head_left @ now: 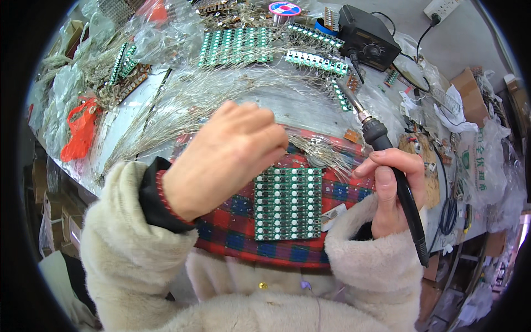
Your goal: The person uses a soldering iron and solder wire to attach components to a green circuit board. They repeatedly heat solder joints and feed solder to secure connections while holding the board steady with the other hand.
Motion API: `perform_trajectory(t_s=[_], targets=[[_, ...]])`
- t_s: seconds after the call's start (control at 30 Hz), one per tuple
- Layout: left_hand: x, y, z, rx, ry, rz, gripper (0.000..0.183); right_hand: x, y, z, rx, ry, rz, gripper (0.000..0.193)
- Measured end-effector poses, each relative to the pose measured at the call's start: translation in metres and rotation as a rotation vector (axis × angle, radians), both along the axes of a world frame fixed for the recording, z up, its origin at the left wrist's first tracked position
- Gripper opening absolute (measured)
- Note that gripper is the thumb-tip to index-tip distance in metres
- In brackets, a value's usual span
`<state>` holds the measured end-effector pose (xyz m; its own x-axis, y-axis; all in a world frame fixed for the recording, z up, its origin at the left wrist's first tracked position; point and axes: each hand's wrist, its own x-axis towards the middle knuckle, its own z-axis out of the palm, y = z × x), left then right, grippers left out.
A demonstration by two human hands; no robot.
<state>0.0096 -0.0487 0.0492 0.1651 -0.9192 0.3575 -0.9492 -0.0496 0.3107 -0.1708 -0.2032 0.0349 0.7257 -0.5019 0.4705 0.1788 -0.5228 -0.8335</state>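
Observation:
My right hand (394, 191) grips the black handle of a soldering iron (381, 138), whose metal tip points up and away from me. My left hand (229, 157) is raised with its fingers curled in, its back toward me; what the fingertips pinch, if anything, is hidden. Between the two hands a green circuit board panel (287, 205) with rows of white round parts lies on a red and blue plaid cloth (232, 232). Just beyond the panel, thin wire leads (326, 152) spread over the cloth, and a long bundle of pale wires (166, 113) stretches behind my left hand.
Farther back lie more green board panels (235, 47) and a white-and-green board strip (316, 62). A solder spool (284, 10) stands near a black soldering station (368, 39). Clear plastic bags and a red bag (82, 130) crowd the left; cardboard (469, 97) and plastic crowd the right.

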Motion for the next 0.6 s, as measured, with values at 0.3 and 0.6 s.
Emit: perform_trajectory(t_s=[0.3,0.6], targets=[[-0.001,0.018,0.022,-0.150,0.246,0.122,0.012,0.001,0.000,-0.001,0.016,-0.018,0.082,0.037],[-0.006,0.029,0.015,-0.151,0.250,0.095,0.011,0.005,0.008,-0.001,0.259,-0.084,0.088,0.042]])
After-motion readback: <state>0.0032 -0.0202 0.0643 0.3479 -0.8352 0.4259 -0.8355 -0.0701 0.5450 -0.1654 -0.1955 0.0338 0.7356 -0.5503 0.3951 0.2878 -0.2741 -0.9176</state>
